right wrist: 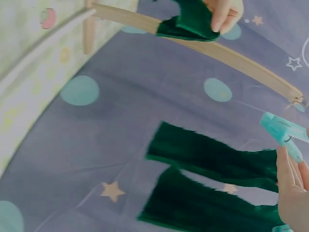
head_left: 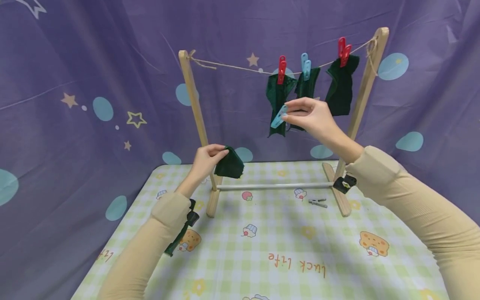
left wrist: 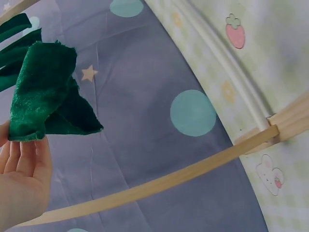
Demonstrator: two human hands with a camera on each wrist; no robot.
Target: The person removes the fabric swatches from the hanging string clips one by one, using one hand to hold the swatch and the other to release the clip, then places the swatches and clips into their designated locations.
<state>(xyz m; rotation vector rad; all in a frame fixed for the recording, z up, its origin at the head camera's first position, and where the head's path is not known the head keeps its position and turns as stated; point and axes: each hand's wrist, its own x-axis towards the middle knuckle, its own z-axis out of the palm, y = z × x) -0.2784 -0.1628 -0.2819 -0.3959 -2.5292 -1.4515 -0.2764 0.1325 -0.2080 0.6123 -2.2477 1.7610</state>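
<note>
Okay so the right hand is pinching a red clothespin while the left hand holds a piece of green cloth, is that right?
Not quite: the clothespin in the right hand is light blue, not red, as the head view shows. The left hand does hold green cloth.

Soft even light, faint shadows on tablecloth, wooden post bowed by lens

At left, room lies between string and held cloth; at right, hanging cloths obstruct passage.
</note>
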